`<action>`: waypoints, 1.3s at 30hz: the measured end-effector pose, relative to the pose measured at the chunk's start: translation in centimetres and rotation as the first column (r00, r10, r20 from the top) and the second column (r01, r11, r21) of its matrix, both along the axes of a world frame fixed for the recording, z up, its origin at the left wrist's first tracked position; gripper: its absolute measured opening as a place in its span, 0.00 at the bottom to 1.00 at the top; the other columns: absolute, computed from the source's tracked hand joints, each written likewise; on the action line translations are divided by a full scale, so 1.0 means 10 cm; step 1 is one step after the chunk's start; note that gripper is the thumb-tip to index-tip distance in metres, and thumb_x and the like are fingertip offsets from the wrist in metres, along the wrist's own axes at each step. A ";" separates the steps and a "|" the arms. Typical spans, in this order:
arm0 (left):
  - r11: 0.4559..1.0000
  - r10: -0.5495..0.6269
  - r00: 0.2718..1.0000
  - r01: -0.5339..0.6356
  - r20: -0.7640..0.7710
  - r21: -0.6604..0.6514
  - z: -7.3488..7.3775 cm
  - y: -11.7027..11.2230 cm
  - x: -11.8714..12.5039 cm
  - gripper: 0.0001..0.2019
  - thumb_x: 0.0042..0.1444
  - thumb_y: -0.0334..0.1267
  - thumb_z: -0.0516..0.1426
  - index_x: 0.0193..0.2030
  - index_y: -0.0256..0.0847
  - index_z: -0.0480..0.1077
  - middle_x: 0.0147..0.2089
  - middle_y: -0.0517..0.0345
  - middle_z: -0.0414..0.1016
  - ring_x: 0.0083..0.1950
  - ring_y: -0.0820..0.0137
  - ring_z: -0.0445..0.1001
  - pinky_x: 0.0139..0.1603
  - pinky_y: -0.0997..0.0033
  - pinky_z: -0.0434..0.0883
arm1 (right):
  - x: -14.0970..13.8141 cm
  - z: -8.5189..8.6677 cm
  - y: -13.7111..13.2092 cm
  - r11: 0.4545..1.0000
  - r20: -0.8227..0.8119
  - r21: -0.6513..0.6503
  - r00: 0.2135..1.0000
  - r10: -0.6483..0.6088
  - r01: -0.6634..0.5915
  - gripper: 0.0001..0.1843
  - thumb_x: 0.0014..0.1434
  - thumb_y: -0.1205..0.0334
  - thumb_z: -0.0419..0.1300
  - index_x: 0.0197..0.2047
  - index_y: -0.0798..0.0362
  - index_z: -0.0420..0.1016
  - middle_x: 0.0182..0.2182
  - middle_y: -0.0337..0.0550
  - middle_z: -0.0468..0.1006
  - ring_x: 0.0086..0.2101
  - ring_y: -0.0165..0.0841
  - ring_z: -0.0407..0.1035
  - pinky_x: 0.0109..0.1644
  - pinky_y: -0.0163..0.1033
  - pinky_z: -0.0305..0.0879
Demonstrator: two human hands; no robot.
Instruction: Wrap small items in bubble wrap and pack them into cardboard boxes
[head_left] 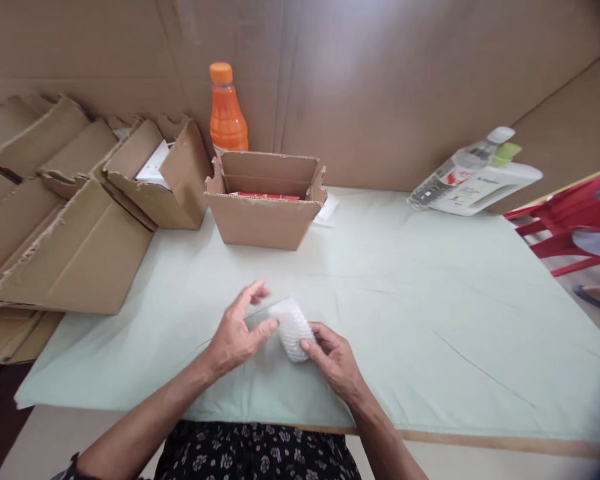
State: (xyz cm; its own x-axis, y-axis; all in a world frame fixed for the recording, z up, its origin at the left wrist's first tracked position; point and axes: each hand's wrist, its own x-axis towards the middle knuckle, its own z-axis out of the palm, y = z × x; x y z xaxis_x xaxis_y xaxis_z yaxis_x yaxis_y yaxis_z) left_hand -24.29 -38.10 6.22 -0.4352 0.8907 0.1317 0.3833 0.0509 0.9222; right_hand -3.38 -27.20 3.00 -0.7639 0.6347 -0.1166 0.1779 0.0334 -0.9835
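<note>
A small bundle in bubble wrap (292,333) is held tilted over the pale green cloth, near the front of the table. My right hand (334,357) grips its lower right side between thumb and fingers. Beside its upper left stands my left hand (243,327), fingers apart, the thumb tip at or very near the wrap. What lies inside the wrap cannot be made out. Beyond the hands is an open cardboard box (260,223) with red items low inside it.
Several open cardboard boxes (80,247) crowd the left side, one holding a white item (154,165). At the back stands an orange bottle (229,120). A clear bottle (463,170) and a white jug (485,190) are at the back right. A red chair (570,213) stands beyond the right edge.
</note>
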 end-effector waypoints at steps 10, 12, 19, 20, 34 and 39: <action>0.944 0.312 0.549 -0.091 -0.775 0.316 0.70 1.08 -1.13 0.17 0.58 0.28 0.54 0.53 0.41 0.74 0.50 0.48 0.80 0.62 0.54 0.72 0.70 0.41 0.60 | 0.20 0.01 0.23 0.964 0.037 0.031 0.963 -0.266 0.265 0.21 0.63 0.43 0.63 0.45 0.53 0.80 0.35 0.45 0.83 0.32 0.35 0.76 0.36 0.35 0.73; 0.947 0.295 0.530 -0.053 -0.795 0.316 0.62 1.12 -1.18 0.12 0.58 0.27 0.53 0.43 0.41 0.75 0.41 0.52 0.80 0.53 0.57 0.76 0.67 0.43 0.63 | 0.25 0.06 0.32 0.951 0.026 0.106 0.955 -0.295 0.291 0.20 0.62 0.44 0.64 0.46 0.53 0.80 0.35 0.45 0.84 0.32 0.35 0.77 0.36 0.36 0.73; 0.952 0.224 0.491 0.076 -0.842 0.298 0.67 0.40 -0.82 0.11 0.60 0.22 0.54 0.42 0.39 0.73 0.40 0.54 0.80 0.48 0.63 0.77 0.68 0.45 0.65 | 0.38 0.85 0.73 0.721 -0.201 0.495 0.871 -0.448 0.485 0.12 0.57 0.55 0.71 0.44 0.48 0.83 0.35 0.40 0.83 0.32 0.33 0.76 0.37 0.37 0.73; 0.956 0.211 0.496 0.075 -0.843 0.283 0.69 0.25 -0.73 0.11 0.59 0.21 0.55 0.43 0.39 0.74 0.40 0.54 0.81 0.49 0.62 0.77 0.68 0.44 0.64 | 0.33 1.04 0.76 0.679 -0.249 0.533 0.861 -0.444 0.505 0.12 0.57 0.56 0.72 0.44 0.47 0.83 0.36 0.40 0.83 0.33 0.34 0.76 0.38 0.37 0.73; 0.933 0.325 0.633 -0.095 -0.703 0.347 0.57 -0.62 -0.40 0.11 0.59 0.21 0.60 0.44 0.40 0.73 0.42 0.55 0.80 0.52 0.63 0.78 0.69 0.44 0.64 | -1.60 1.73 0.39 0.109 0.849 0.486 0.498 0.177 -0.867 0.07 0.62 0.65 0.63 0.34 0.54 0.82 0.32 0.47 0.83 0.32 0.37 0.76 0.33 0.38 0.58; 0.923 0.341 0.641 -0.090 -0.688 0.373 0.54 -0.58 -0.40 0.11 0.59 0.21 0.59 0.44 0.40 0.73 0.42 0.56 0.79 0.52 0.62 0.77 0.68 0.44 0.65 | -1.91 1.57 0.30 0.001 0.953 0.266 0.264 0.150 -0.964 0.11 0.63 0.72 0.58 0.35 0.57 0.82 0.32 0.50 0.84 0.33 0.37 0.77 0.30 0.38 0.53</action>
State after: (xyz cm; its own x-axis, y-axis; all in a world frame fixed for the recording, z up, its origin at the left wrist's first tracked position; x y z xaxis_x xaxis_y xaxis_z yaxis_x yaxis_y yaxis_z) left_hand -28.27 -43.95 11.62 -0.2588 0.6509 0.7137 0.9441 0.0143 0.3293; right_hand -22.44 -24.19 18.67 -0.8176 0.0014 -0.5758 -0.0234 0.9991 0.0356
